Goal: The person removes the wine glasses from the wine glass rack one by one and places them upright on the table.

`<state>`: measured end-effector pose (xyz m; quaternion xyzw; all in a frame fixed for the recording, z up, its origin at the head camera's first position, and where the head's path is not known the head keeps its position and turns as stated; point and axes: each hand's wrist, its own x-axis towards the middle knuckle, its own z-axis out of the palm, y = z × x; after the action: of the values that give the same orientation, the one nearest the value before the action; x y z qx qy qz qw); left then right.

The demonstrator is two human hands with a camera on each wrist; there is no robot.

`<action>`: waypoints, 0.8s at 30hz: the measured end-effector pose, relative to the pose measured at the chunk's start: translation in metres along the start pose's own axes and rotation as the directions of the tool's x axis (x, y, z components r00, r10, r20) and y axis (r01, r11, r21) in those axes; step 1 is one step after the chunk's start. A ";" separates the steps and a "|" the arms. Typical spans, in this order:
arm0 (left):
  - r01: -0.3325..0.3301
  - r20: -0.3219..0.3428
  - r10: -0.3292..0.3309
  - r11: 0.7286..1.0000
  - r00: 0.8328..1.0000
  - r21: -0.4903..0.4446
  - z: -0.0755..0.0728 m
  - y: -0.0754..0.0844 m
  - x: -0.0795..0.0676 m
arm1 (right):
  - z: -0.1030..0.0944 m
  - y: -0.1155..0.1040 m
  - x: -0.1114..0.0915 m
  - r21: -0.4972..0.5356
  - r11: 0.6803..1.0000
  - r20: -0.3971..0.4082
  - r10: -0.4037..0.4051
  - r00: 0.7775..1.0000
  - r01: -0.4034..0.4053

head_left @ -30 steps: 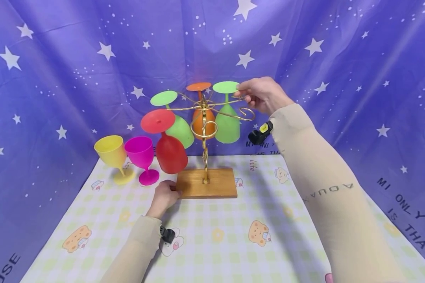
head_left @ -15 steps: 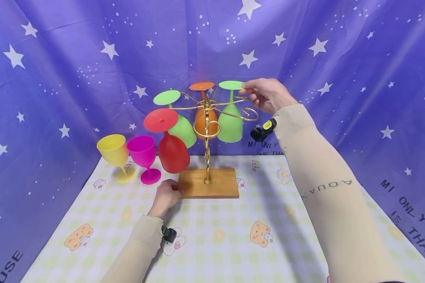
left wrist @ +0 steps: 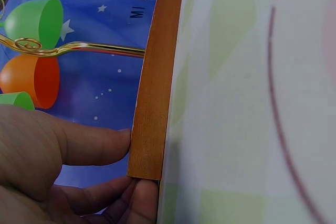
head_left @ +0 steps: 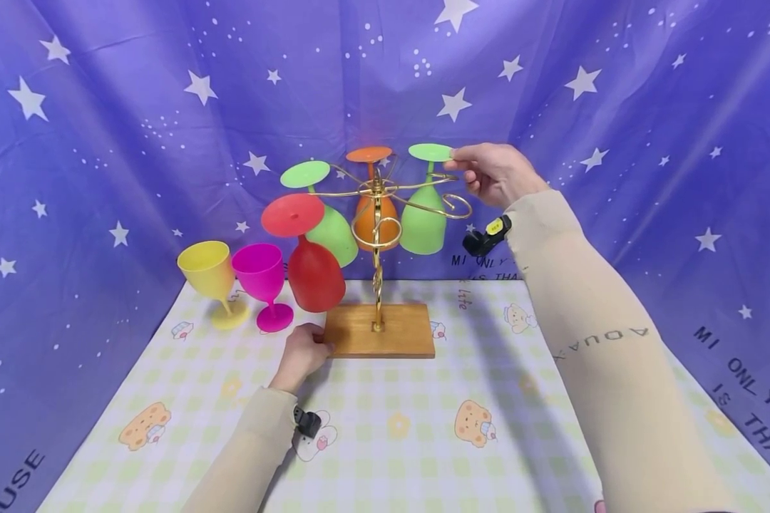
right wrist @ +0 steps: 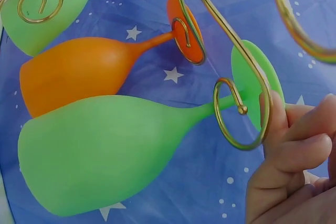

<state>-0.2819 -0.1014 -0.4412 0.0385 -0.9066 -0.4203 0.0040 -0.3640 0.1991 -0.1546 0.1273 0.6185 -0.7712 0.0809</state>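
My right hand [head_left: 497, 171] pinches the foot of a green goblet [head_left: 423, 219] that hangs upside down at the right side of a gold wire rack [head_left: 377, 249]. In the right wrist view, the goblet's stem [right wrist: 212, 107] overlaps the curled end [right wrist: 218, 121] of a rack arm. Low on the left, my left hand [head_left: 303, 355] grips the corner of the rack's wooden base [head_left: 401, 335]; in the left wrist view, the thumb [left wrist: 100, 145] lies on its upper face, fingers at the end. An orange goblet [head_left: 378, 221], another green one [head_left: 334, 235] and a red one [head_left: 316, 274] hang inverted too.
Left of the rack, a yellow goblet [head_left: 207, 271] and a magenta goblet [head_left: 259, 272] stand upright on the checked tablecloth [head_left: 398, 463]. A gold curl [head_left: 457, 206] juts out below my right hand. The starry purple curtain [head_left: 385, 71] hangs behind and at both sides.
My right hand has drawn the green goblet a little to the right, away from the rack's centre post. The left hand keeps its grip on the base; the whole view has shifted slightly.
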 end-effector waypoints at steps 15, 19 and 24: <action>0.002 -0.002 -0.002 1.000 1.000 0.003 0.000 0.001 0.000 | -0.025 0.001 -0.006 0.218 0.976 -0.031 -0.009 0.999 0.015; 0.006 0.000 -0.006 1.000 1.000 0.007 0.000 0.001 0.000 | -0.035 0.004 -0.008 0.260 0.965 -0.030 0.005 1.000 0.003; 0.016 0.005 -0.016 1.000 1.000 0.012 0.001 0.002 0.000 | -0.047 0.010 -0.008 0.384 0.923 -0.024 0.045 0.999 -0.032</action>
<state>-0.2818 -0.0993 -0.4398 0.0445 -0.9088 -0.4148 -0.0021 -0.3492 0.2423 -0.1716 0.1652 0.4544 -0.8733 0.0597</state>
